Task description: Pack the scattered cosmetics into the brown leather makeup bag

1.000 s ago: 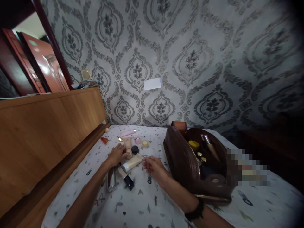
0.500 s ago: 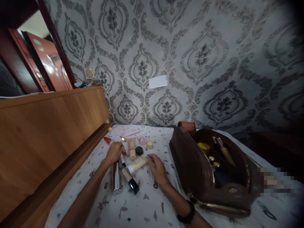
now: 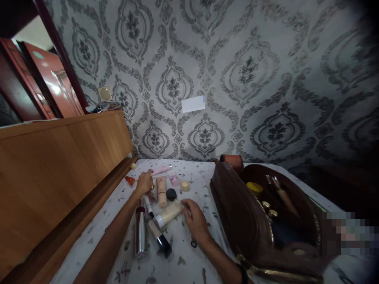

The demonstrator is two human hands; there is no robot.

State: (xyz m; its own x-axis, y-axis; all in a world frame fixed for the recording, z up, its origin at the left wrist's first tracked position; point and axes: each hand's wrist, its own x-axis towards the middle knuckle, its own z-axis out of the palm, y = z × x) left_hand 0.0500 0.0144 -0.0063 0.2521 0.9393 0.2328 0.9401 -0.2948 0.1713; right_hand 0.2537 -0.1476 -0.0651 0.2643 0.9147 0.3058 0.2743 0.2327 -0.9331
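Observation:
My left hand (image 3: 145, 183) is over the small gold-coloured item (image 3: 152, 187), beside the pink tube (image 3: 161, 170); its fingers are bent and their grip is unclear. My right hand (image 3: 194, 218) has its fingertips at the end of the cream tube with a white cap (image 3: 168, 213). Around them lie a beige tube (image 3: 161, 192), a round black jar (image 3: 171, 194), a silver cylinder (image 3: 141, 232), a foundation bottle with a black cap (image 3: 160, 237) and a small yellow jar (image 3: 185, 185).
An open brown bag (image 3: 241, 205) with cosmetics inside stands on the patterned sheet at the right. A wooden board (image 3: 68, 154) runs along the left side. Patterned wallpaper is behind. An orange item (image 3: 129, 180) lies at the far left.
My left hand has moved forward, from beside the small reddish item to the gold-coloured one near the pink tube. My right hand stays by the cream tube. The camera view has shifted slightly.

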